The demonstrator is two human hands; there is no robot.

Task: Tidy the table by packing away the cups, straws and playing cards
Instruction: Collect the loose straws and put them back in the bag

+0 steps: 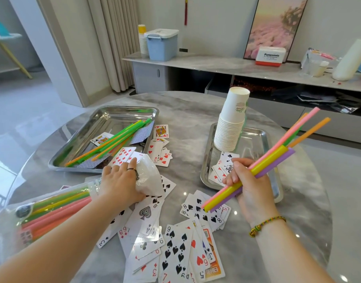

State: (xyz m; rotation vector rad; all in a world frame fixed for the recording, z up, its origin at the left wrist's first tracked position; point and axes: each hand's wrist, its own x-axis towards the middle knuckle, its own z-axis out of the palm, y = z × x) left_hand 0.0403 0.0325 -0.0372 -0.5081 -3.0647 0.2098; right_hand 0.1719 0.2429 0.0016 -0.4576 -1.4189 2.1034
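Fingers [234, 172] of the right hand [250, 186] grip a loose bundle of straws [263, 166] at 3 o'clock, aimed at 2. The left hand [120, 182] pinches open the bag [52, 207] mouth at 9. Risk: the fanned tips could snag the crumpled plastic, or swing into the cup stack [230, 127] at 1 and topple it onto the worktop [187, 111].

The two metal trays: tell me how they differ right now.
The left tray holds loose straws and a few cards, some face down; the right tray holds the stacked paper cups and a few face-up cards. The left tray lies broadside and looks wider; the right tray runs away from the camera. Both are shiny steel with raised rims.
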